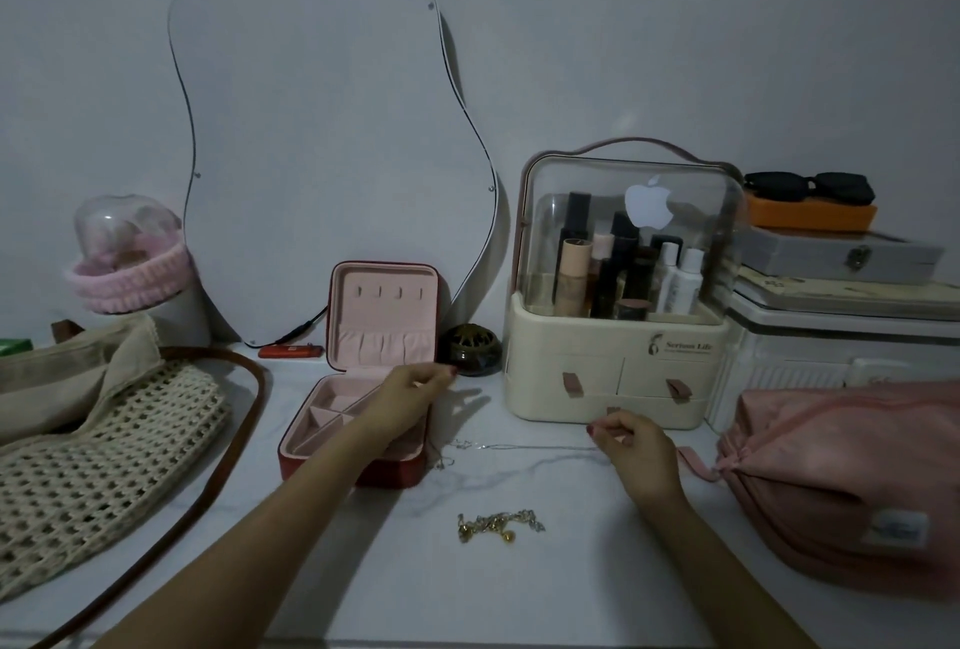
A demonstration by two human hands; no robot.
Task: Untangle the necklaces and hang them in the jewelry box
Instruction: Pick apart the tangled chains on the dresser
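Note:
A small red jewelry box with pink lining stands open at centre left, its lid upright with several hooks. My left hand hovers over the box's right side, fingers pinched, seemingly on one end of a thin silver necklace. That chain stretches across the table toward my right hand, which pinches its other end in front of the cosmetics case. A tangled heap of gold and silver chains lies on the white table nearer to me, between my forearms.
A woven bag with a brown strap lies at left. A cream cosmetics organiser stands behind my right hand, a pink pouch at right. A wavy mirror leans on the wall, a dark round dish beside the box.

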